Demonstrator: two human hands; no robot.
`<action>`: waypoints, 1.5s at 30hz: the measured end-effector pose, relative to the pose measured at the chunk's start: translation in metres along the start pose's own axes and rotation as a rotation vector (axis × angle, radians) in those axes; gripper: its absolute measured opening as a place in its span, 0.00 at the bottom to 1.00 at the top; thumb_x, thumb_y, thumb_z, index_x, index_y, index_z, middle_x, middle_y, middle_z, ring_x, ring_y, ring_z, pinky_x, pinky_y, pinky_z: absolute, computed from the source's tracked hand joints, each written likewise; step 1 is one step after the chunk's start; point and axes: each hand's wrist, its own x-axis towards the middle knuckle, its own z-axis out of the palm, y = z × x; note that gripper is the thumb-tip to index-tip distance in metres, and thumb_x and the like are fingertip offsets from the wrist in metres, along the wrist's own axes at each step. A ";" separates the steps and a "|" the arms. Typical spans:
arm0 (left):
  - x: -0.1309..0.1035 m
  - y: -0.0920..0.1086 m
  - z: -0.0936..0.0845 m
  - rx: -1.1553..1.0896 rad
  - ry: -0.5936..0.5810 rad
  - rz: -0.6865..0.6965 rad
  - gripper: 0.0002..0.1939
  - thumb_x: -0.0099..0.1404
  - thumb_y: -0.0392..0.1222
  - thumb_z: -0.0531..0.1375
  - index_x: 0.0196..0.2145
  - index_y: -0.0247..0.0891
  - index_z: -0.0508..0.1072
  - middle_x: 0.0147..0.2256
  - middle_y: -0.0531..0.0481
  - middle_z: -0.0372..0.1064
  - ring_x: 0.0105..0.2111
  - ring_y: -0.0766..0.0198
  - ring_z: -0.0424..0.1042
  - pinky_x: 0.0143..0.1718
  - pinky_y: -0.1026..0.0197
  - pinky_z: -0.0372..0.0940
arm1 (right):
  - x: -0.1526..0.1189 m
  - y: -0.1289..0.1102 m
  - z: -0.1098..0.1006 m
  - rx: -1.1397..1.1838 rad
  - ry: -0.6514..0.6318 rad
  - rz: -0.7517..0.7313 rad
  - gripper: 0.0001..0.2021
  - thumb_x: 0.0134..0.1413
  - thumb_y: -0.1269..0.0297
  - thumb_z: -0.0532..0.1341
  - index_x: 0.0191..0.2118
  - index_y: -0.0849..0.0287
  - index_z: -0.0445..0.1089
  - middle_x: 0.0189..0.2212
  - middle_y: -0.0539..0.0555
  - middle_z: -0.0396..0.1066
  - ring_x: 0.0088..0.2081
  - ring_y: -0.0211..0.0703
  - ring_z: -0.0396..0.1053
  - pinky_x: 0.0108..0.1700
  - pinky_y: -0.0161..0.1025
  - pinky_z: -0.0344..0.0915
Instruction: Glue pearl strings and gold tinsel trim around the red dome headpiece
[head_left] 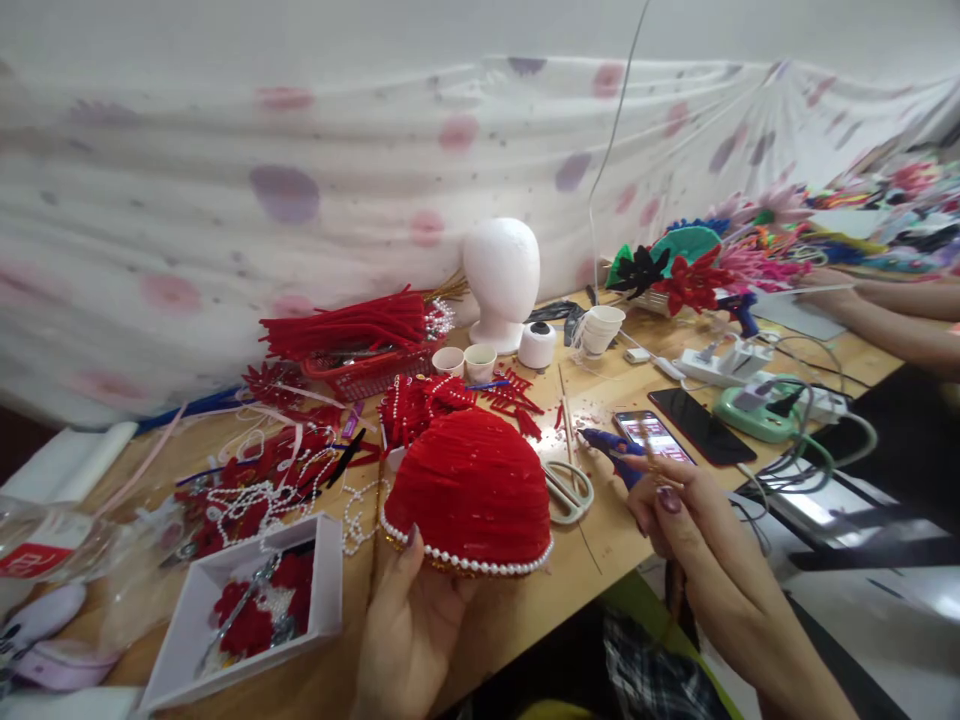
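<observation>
My left hand (pixel 412 620) grips the lower edge of a red, dome-shaped pleated cap (pixel 469 485), thumb in front and fingers underneath. A row of white pearl beads (pixel 480 563) runs along the cap's rim, with some gold trim showing beneath it. My right hand (pixel 686 510) is closed in a pinch on a thin gold-brown strip of trim (pixel 651 445), whose tail seems to hang below the hand. Just beyond those fingers lies a blue glue gun (pixel 604 443). White-handled scissors (pixel 574 495) rest on the table between the cap and my right hand, partly hidden by the cap.
A white box (pixel 330 590) with red flowers stands at left, near bead strings (pixel 262 505). Behind are a red basket (pixel 367 370), a white foam head (pixel 502 275) and paper cups (pixel 602 328). Phones (pixel 701 425) and power strips (pixel 724 362) lie right. Another person's arms (pixel 877 305) reach in.
</observation>
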 end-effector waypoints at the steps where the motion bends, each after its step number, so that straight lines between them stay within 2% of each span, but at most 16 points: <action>1: 0.002 0.004 -0.001 -0.024 -0.018 0.017 0.12 0.67 0.35 0.62 0.43 0.50 0.83 0.45 0.51 0.82 0.46 0.56 0.81 0.47 0.56 0.77 | -0.002 0.002 0.001 0.013 0.011 0.017 0.15 0.72 0.54 0.51 0.51 0.52 0.70 0.27 0.50 0.66 0.25 0.39 0.64 0.25 0.35 0.64; 3: 0.007 0.014 -0.005 -0.071 -0.074 0.059 0.14 0.70 0.35 0.58 0.42 0.48 0.83 0.44 0.52 0.82 0.44 0.60 0.82 0.47 0.59 0.76 | -0.005 0.005 0.002 0.030 0.033 0.038 0.12 0.71 0.54 0.53 0.48 0.52 0.70 0.27 0.50 0.66 0.26 0.39 0.64 0.25 0.34 0.62; 6: 0.011 0.032 -0.015 -0.122 -0.168 0.075 0.18 0.72 0.32 0.53 0.41 0.46 0.83 0.43 0.54 0.82 0.44 0.66 0.82 0.48 0.66 0.73 | -0.006 0.008 0.002 0.028 0.053 0.027 0.12 0.70 0.55 0.54 0.49 0.52 0.71 0.27 0.50 0.65 0.28 0.41 0.66 0.26 0.35 0.63; 9: 0.009 0.045 -0.022 -0.116 -0.152 0.069 0.18 0.73 0.32 0.52 0.44 0.45 0.82 0.45 0.55 0.81 0.44 0.70 0.81 0.46 0.70 0.72 | -0.004 0.008 0.007 0.014 0.038 0.021 0.13 0.69 0.54 0.55 0.49 0.51 0.72 0.29 0.50 0.67 0.29 0.41 0.67 0.30 0.35 0.65; 12: 0.006 0.047 -0.012 -0.065 0.005 0.122 0.21 0.74 0.32 0.48 0.42 0.45 0.82 0.43 0.53 0.82 0.43 0.69 0.82 0.44 0.70 0.73 | -0.001 0.005 0.018 0.059 -0.039 0.059 0.14 0.67 0.52 0.57 0.51 0.53 0.70 0.31 0.51 0.68 0.30 0.41 0.67 0.30 0.35 0.66; 15: 0.007 0.037 0.016 -0.028 0.284 0.164 0.26 0.75 0.28 0.45 0.35 0.41 0.82 0.35 0.50 0.84 0.36 0.68 0.83 0.38 0.68 0.76 | 0.000 0.000 0.034 0.138 -0.186 0.054 0.20 0.61 0.51 0.63 0.54 0.54 0.67 0.27 0.47 0.62 0.27 0.39 0.64 0.27 0.33 0.64; 17: 0.010 0.028 0.037 -0.034 0.438 0.190 0.24 0.74 0.26 0.46 0.36 0.39 0.80 0.32 0.50 0.83 0.31 0.67 0.83 0.33 0.68 0.77 | 0.002 -0.005 0.042 0.164 -0.239 0.007 0.21 0.59 0.54 0.66 0.55 0.55 0.67 0.26 0.45 0.60 0.26 0.39 0.62 0.27 0.33 0.64; 20: 0.014 0.016 0.057 -0.051 0.528 0.212 0.20 0.73 0.24 0.48 0.42 0.37 0.78 0.29 0.51 0.82 0.27 0.66 0.82 0.28 0.66 0.78 | 0.008 -0.011 0.050 0.172 -0.259 -0.109 0.20 0.59 0.59 0.66 0.56 0.54 0.69 0.27 0.46 0.63 0.27 0.40 0.62 0.29 0.35 0.65; 25: 0.014 0.008 0.066 -0.039 0.568 0.204 0.20 0.71 0.21 0.49 0.51 0.35 0.73 0.28 0.52 0.81 0.23 0.67 0.80 0.25 0.68 0.77 | 0.027 -0.018 0.056 0.124 -0.294 -0.344 0.16 0.60 0.65 0.65 0.53 0.52 0.74 0.31 0.50 0.73 0.26 0.38 0.65 0.31 0.36 0.67; 28: 0.015 0.006 0.065 -0.011 0.552 0.182 0.19 0.71 0.22 0.51 0.52 0.35 0.73 0.30 0.51 0.81 0.26 0.66 0.81 0.28 0.67 0.77 | 0.037 -0.020 0.061 0.098 -0.255 -0.412 0.12 0.61 0.69 0.61 0.49 0.54 0.78 0.30 0.51 0.74 0.25 0.38 0.68 0.28 0.34 0.66; 32: 0.024 -0.002 0.060 0.071 0.400 0.154 0.14 0.66 0.28 0.62 0.50 0.32 0.75 0.34 0.46 0.82 0.32 0.60 0.83 0.37 0.60 0.79 | 0.044 -0.018 0.065 0.093 -0.178 -0.472 0.13 0.60 0.71 0.59 0.44 0.55 0.80 0.24 0.48 0.69 0.22 0.37 0.64 0.25 0.32 0.64; 36: 0.034 -0.012 0.054 0.221 0.264 0.267 0.26 0.51 0.31 0.74 0.49 0.37 0.77 0.38 0.49 0.82 0.39 0.58 0.82 0.44 0.57 0.78 | 0.048 -0.014 0.067 0.085 -0.172 -0.472 0.13 0.60 0.72 0.59 0.43 0.55 0.81 0.23 0.48 0.67 0.22 0.36 0.64 0.23 0.32 0.61; 41: 0.035 -0.014 0.052 0.353 0.175 0.284 0.24 0.50 0.40 0.75 0.45 0.38 0.79 0.39 0.48 0.82 0.45 0.51 0.81 0.51 0.49 0.75 | 0.049 -0.013 0.067 0.027 -0.148 -0.453 0.10 0.60 0.70 0.59 0.40 0.57 0.80 0.21 0.46 0.64 0.20 0.36 0.61 0.23 0.33 0.60; 45: 0.030 -0.014 0.046 0.474 0.163 0.244 0.22 0.47 0.42 0.77 0.41 0.38 0.82 0.42 0.44 0.83 0.46 0.53 0.81 0.51 0.55 0.74 | 0.052 -0.012 0.067 -0.006 -0.137 -0.402 0.09 0.59 0.69 0.59 0.37 0.56 0.79 0.20 0.45 0.61 0.20 0.36 0.59 0.24 0.33 0.58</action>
